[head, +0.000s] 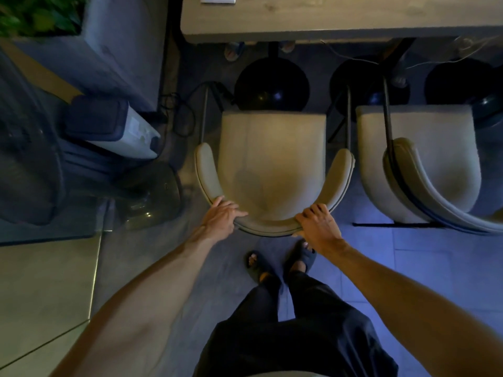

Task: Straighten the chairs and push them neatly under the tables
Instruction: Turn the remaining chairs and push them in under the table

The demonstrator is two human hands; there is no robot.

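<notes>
A beige upholstered chair [272,159] with a curved backrest stands in front of me, facing a wooden table [340,20]. Its seat front is short of the table edge, not under it. My left hand [221,214] grips the left part of the curved backrest. My right hand [318,223] grips the right part of the same backrest. A second beige chair [419,164] stands to the right, turned slightly askew, also short of the table.
Round black table bases [272,85] sit under the table with cables beside them. A standing fan [30,164] with a glass base and a white-and-dark box [114,129] are at the left. My feet in dark sandals [280,261] are just behind the chair.
</notes>
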